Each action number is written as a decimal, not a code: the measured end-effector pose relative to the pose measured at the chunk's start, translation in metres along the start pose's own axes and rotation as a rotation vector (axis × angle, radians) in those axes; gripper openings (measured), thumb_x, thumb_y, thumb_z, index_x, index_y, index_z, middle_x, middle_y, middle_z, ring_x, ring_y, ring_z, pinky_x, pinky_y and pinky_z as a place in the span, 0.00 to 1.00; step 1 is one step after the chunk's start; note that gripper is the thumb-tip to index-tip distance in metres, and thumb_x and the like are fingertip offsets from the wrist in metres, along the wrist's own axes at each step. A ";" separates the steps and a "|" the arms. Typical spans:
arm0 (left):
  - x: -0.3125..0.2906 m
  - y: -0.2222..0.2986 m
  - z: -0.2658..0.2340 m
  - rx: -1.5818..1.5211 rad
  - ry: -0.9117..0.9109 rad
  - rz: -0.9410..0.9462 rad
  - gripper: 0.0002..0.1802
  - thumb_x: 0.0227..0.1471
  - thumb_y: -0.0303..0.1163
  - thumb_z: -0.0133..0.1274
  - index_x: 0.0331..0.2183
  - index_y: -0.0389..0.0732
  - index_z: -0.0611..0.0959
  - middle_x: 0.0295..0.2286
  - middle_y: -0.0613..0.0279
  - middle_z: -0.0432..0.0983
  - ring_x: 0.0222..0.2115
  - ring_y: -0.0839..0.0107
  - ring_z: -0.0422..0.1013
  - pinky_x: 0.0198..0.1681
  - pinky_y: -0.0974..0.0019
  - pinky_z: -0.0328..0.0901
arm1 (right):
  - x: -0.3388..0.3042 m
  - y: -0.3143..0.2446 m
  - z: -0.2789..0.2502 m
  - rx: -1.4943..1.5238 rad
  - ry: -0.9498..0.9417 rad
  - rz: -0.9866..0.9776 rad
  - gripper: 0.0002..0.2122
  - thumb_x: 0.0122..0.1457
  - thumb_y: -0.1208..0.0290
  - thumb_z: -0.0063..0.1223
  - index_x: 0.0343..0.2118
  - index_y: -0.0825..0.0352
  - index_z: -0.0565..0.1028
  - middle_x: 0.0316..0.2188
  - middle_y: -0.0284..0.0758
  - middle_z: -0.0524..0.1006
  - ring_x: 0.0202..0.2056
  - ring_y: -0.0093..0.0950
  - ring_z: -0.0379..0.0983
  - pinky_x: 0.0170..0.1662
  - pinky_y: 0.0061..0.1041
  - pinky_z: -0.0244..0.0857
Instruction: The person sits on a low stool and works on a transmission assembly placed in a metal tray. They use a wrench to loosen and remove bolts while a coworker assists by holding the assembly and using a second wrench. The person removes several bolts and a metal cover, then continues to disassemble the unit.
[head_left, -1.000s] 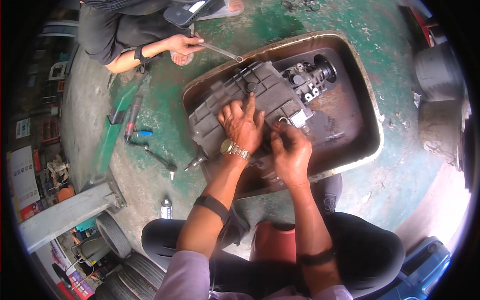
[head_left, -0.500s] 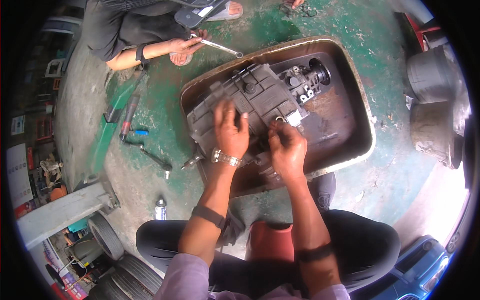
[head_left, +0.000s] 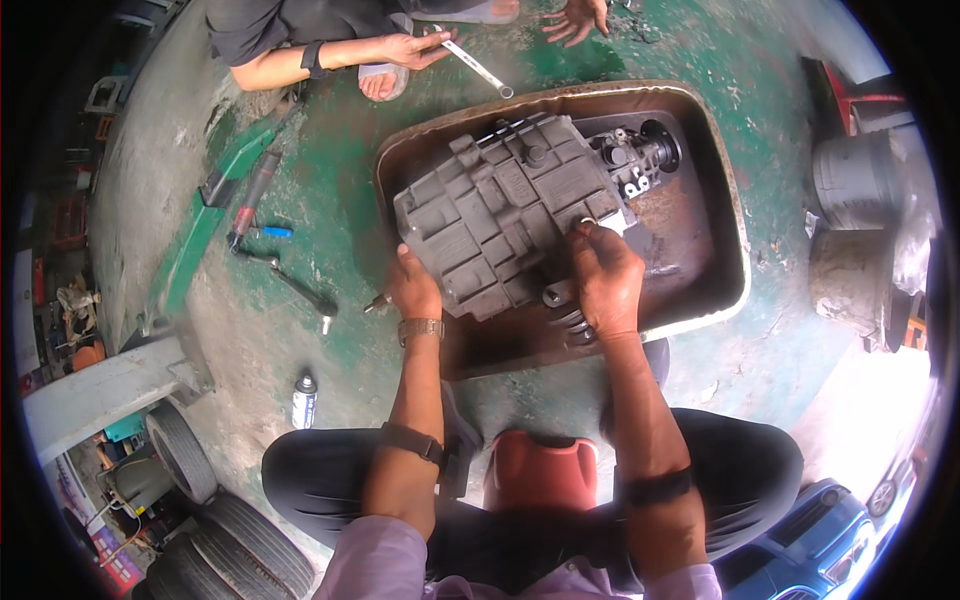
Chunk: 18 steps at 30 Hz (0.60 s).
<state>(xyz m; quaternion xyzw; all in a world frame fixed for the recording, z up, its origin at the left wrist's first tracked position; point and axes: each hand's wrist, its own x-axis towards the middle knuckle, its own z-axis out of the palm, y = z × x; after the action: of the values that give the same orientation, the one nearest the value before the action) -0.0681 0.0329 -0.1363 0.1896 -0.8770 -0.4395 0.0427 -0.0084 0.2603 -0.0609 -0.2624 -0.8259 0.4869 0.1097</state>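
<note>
A grey ribbed gearbox [head_left: 490,215] lies in a deep, rust-brown metal tray [head_left: 705,270], its round dark flange [head_left: 659,146] pointing to the far right. My left hand [head_left: 415,290] is closed on the gearbox's near left end, thumb up; the other fingers are partly hidden. At the near right edge of the housing, my right hand [head_left: 608,280] pinches the gearbox by a small pale ring-shaped part, mostly covered by the fingertips. Beside that hand is a bright white patch [head_left: 611,222] on the housing. A short shaft end [head_left: 377,302] sticks out by my left wrist.
Across the tray a crouching person's hand [head_left: 418,48] holds a wrench [head_left: 478,68]; another hand [head_left: 575,20] is spread. A ratchet [head_left: 300,290], a green jack arm [head_left: 205,220] and a spray can [head_left: 304,403] are left. Buckets [head_left: 855,175] stand right. A red stool [head_left: 540,470] is below me.
My left hand has moved from above the housing to its left end. My right hand stays at the near right edge. Across the tray, another hand has come further into view, fingers spread.
</note>
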 end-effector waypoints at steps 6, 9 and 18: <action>0.000 0.025 -0.003 0.265 -0.166 -0.120 0.41 0.52 0.58 0.44 0.46 0.23 0.67 0.46 0.31 0.63 0.50 0.41 0.59 0.53 0.53 0.54 | 0.000 -0.003 0.001 0.050 -0.002 -0.073 0.11 0.52 0.71 0.51 0.37 0.70 0.76 0.33 0.43 0.78 0.37 0.35 0.76 0.42 0.26 0.67; -0.002 0.028 -0.001 0.312 -0.149 -0.150 0.42 0.50 0.58 0.46 0.45 0.24 0.67 0.44 0.29 0.64 0.48 0.40 0.60 0.52 0.52 0.55 | 0.000 -0.005 0.000 0.028 -0.005 -0.090 0.10 0.52 0.73 0.50 0.35 0.70 0.76 0.33 0.41 0.78 0.37 0.35 0.75 0.42 0.26 0.67; -0.002 0.025 0.003 0.263 -0.055 -0.073 0.34 0.50 0.54 0.50 0.38 0.26 0.70 0.37 0.32 0.68 0.41 0.40 0.64 0.45 0.49 0.59 | 0.001 -0.004 0.001 -0.190 -0.009 -0.365 0.05 0.47 0.78 0.47 0.28 0.66 0.74 0.29 0.36 0.75 0.31 0.36 0.72 0.34 0.30 0.68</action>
<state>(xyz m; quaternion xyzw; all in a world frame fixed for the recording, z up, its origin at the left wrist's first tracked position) -0.0739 0.0493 -0.1179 0.2133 -0.9203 -0.3272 -0.0224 -0.0111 0.2586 -0.0581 -0.1152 -0.9024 0.3801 0.1674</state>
